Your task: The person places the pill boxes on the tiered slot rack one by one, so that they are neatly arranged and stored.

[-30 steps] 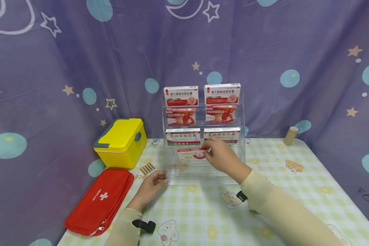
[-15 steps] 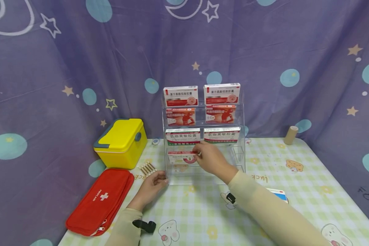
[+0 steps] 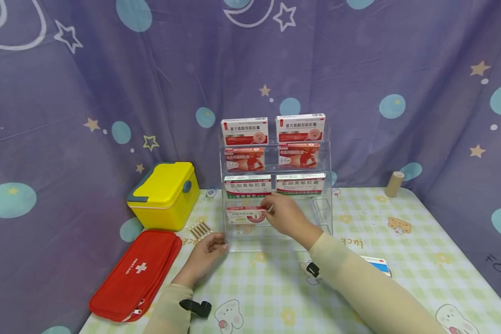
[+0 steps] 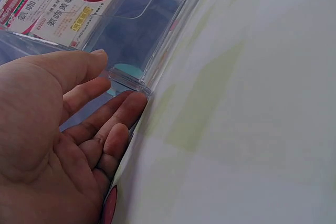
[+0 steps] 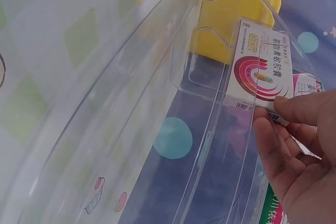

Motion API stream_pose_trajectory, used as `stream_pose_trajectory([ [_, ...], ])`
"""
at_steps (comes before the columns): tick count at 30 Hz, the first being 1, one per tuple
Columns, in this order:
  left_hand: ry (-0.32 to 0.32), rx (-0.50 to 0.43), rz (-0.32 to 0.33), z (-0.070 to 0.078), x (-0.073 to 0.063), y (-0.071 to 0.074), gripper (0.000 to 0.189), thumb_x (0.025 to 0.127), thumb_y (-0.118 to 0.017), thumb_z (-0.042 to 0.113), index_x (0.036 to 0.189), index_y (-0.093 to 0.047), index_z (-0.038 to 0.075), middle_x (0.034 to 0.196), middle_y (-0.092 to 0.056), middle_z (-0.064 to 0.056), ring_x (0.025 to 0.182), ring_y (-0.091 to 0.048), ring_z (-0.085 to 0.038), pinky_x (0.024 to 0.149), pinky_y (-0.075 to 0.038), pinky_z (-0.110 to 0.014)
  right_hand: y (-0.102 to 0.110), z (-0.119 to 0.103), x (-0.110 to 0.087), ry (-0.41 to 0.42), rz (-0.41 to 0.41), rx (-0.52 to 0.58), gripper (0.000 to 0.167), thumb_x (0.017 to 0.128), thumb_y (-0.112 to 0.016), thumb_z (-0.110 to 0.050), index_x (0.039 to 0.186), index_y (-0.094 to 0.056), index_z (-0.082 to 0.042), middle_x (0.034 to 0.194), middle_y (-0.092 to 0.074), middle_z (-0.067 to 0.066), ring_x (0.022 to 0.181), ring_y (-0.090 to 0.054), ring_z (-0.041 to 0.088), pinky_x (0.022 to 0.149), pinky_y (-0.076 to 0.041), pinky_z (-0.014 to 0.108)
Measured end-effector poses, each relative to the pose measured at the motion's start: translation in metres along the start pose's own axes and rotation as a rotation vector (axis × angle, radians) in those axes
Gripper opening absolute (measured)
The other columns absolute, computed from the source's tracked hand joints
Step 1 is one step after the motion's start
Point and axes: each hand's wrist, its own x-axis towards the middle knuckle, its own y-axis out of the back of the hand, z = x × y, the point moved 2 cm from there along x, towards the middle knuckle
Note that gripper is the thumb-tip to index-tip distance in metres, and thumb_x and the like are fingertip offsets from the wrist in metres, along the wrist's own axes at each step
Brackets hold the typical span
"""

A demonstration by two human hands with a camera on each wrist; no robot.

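Observation:
A clear tiered display rack stands on the table in the head view, with medicine boxes in its upper three tiers. My right hand pinches the right end of a white-and-red medicine box, which sits at the left of the lowest tier. The right wrist view shows thumb and fingers on the end of this medicine box, seen behind clear plastic. My left hand is at the rack's lower left corner; in the left wrist view its fingertips touch the clear edge and hold nothing.
Left of the rack are a yellow lidded box, a red first-aid pouch and several cotton swabs. A cardboard-coloured roll stands at the back right. A blue-and-white box lies partly behind my right sleeve.
My right hand has moved left with the medicine box, which now stands at the left end of the lowest tier. My left hand has stayed at the rack's corner.

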Motion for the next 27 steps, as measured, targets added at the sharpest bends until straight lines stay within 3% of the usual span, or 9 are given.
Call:
stream_pose_trajectory([
  [10, 0.018, 0.012, 0.039, 0.0, 0.001, -0.003, 0.033, 0.096, -0.076, 0.008, 0.127, -0.068, 0.002, 0.111, -0.072, -0.007, 0.095, -0.066, -0.019, 0.082, -0.054, -0.028, 0.004, 0.001, -0.003, -0.011, -0.017, 0.038, 0.02, 0.094, -0.08, -0.015, 0.113, -0.075, -0.013, 0.104, -0.071, -0.001, 0.086, -0.069, 0.01, 0.076, -0.057, 0.027],
  [12, 0.015, 0.014, 0.05, 0.007, -0.002, -0.003, 0.032, 0.096, -0.075, 0.005, 0.127, -0.067, -0.001, 0.11, -0.072, -0.008, 0.095, -0.066, -0.02, 0.081, -0.054, -0.028, 0.007, 0.0, -0.005, -0.018, -0.017, 0.058, 0.023, 0.094, -0.08, -0.013, 0.116, -0.074, -0.011, 0.107, -0.071, 0.002, 0.087, -0.07, 0.012, 0.077, -0.058, 0.028],
  [17, 0.015, 0.019, 0.024, 0.006, -0.001, -0.001, 0.033, 0.097, -0.075, 0.011, 0.127, -0.067, 0.001, 0.11, -0.072, -0.007, 0.096, -0.067, -0.019, 0.084, -0.054, -0.03, 0.017, 0.001, -0.013, -0.037, -0.02, 0.126, 0.031, 0.093, -0.08, -0.009, 0.123, -0.072, -0.009, 0.114, -0.07, 0.006, 0.091, -0.073, 0.016, 0.079, -0.059, 0.031],
  [19, 0.02, 0.019, 0.009, -0.003, 0.003, 0.0, 0.034, 0.097, -0.077, 0.015, 0.128, -0.067, 0.005, 0.111, -0.072, -0.005, 0.097, -0.067, -0.017, 0.085, -0.055, -0.03, 0.025, 0.002, -0.019, -0.045, -0.024, 0.147, 0.031, 0.093, -0.08, -0.009, 0.123, -0.072, -0.01, 0.116, -0.07, 0.005, 0.093, -0.073, 0.015, 0.079, -0.059, 0.031],
  [27, 0.023, 0.021, 0.005, -0.005, 0.002, 0.0, 0.035, 0.098, -0.076, 0.017, 0.129, -0.067, 0.005, 0.112, -0.072, -0.005, 0.098, -0.066, -0.017, 0.086, -0.054, -0.03, 0.075, 0.03, -0.071, 0.014, 0.021, 0.138, 0.031, 0.091, -0.084, -0.012, 0.12, -0.073, -0.017, 0.112, -0.066, -0.005, 0.095, -0.069, 0.016, 0.076, -0.058, 0.031],
])
